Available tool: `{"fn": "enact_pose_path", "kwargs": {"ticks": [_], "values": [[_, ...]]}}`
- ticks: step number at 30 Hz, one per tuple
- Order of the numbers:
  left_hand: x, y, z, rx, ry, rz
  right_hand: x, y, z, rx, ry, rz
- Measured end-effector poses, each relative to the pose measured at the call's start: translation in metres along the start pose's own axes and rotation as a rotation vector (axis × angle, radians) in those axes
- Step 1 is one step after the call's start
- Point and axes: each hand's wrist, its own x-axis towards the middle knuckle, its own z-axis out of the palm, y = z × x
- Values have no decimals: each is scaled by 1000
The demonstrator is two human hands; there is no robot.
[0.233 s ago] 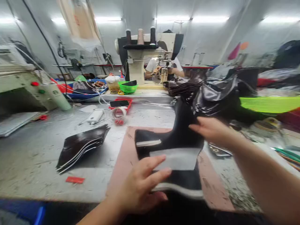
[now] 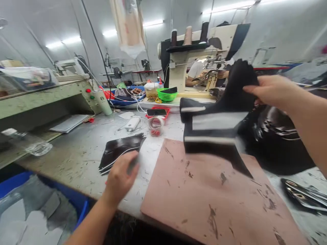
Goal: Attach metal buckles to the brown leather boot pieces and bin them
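Note:
My right hand (image 2: pixel 270 90) grips the upper end of a black boot-upper piece (image 2: pixel 217 112) between thumb and fingers. White strips and a pale grey patch show on the piece, which hangs above the far part of a pink board (image 2: pixel 204 190). Lower left, my left hand (image 2: pixel 122 177) holds nothing, with thumb and fingers apart. It overlaps the near right edge of a small stack of glossy dark leather pieces (image 2: pixel 122 148) with white edges; whether it touches them I cannot tell.
Behind stands a sewing machine (image 2: pixel 176 68) with thread cones. A red tray (image 2: pixel 166 114) holds a phone, near a green bowl (image 2: pixel 167 96). Glossy dark material (image 2: pixel 276 136) lies at right, a blue bin (image 2: pixel 83 211) at lower left. Another person sits beyond the machine.
My right hand has raised the black piece from the pink board. My left hand has let go of that piece and moved toward the leather stack. The view has turned left.

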Motion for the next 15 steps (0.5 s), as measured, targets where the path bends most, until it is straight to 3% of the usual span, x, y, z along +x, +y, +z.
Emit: {"fn": "enact_pose_path", "kwargs": {"ticks": [2,3,6,8,11,15], "values": [[12,-36,-3,22,-81,-266,29,1,12,-104,44,125],[20,-52,-4,-3,-178,-387,36,-2,20,-179,50,166],[44,-88,-4,-143,-506,-568,29,-16,50,-289,-73,71],[56,-103,-5,-221,-643,-583,2,-24,72,-250,-210,-79],[66,-116,-6,-270,-729,-585,-57,-29,96,-174,-357,-337],[76,-124,-5,-199,-673,-571,-145,-25,97,-77,-450,-428]]}}
